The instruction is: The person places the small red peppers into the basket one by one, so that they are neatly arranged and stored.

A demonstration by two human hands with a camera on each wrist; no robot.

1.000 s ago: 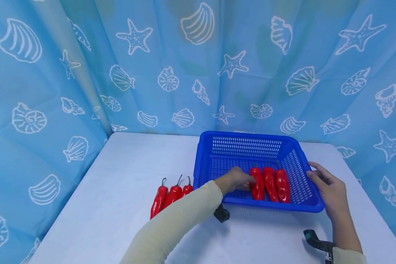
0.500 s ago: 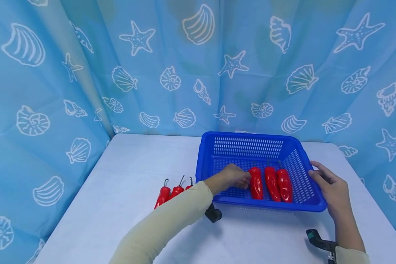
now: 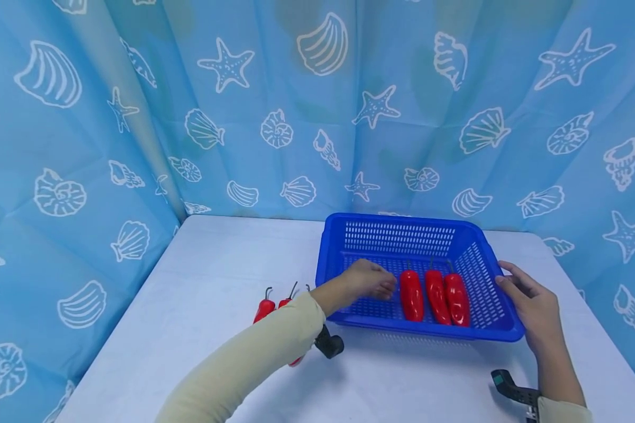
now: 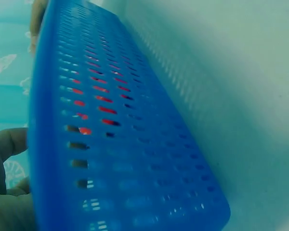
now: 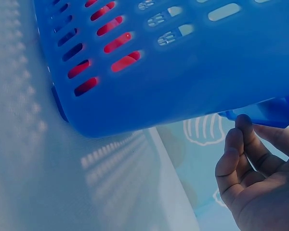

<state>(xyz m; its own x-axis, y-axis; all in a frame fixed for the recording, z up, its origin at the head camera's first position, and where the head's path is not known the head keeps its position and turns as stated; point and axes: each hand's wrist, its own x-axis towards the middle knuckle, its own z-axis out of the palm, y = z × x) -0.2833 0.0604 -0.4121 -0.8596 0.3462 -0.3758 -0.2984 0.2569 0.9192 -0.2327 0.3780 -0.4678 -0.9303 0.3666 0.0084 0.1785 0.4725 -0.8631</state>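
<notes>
My left hand (image 3: 367, 279) is over the blue plastic basket (image 3: 402, 222), its fingers loosely curled with nothing between them. Just right of it lies a red chili pepper (image 3: 411, 295), apart from the fingertips. Two more red peppers (image 3: 437, 296) lie side by side further right in the basket, stems toward the back. At the basket's right rim my right hand (image 3: 534, 305) holds the edge between thumb and fingers. In the right wrist view, those fingers (image 5: 231, 168) show at the rim. Left of the basket, red peppers (image 3: 264, 308) lie on the table, partly hidden by my left sleeve.
The white table (image 3: 233, 252) runs back to a blue curtain (image 3: 275, 76) with shell and starfish prints. Dark wrist camera mounts (image 3: 329, 343) stick out from both wrists. The left one is close to the basket's front wall.
My left hand has let go of the leftmost pepper in the basket and drawn a little to the left. The right hand keeps its hold on the rim. The head view has shifted slightly.
</notes>
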